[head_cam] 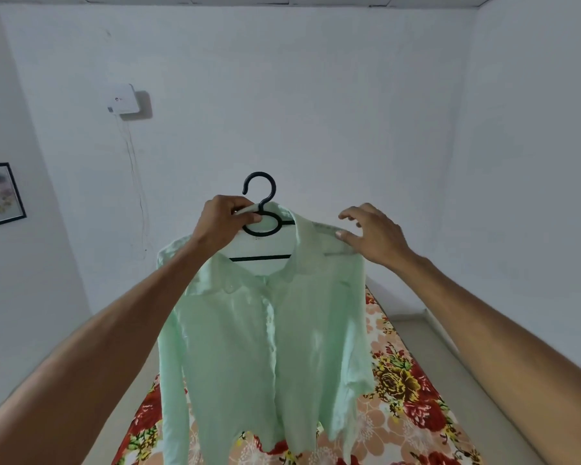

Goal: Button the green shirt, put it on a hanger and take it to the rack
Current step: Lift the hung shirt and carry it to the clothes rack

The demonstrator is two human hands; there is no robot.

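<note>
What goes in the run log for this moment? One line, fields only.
stage: green shirt on hanger, held up | left hand: grips hanger neck | right hand: open, touches shirt shoulder | below: floral bedsheet

A home bedroom: floral bedspread (413,397), framed picture (1,194) on white wall.

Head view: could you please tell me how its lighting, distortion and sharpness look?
Head view: soft, even, bluish light with no glare; the white box casts a small shadow on the wall; the wide-angle lens bows the wall's edges; the green shirt, the hanger, the left hand and the right hand are reasonably sharp, only slightly soft.
</note>
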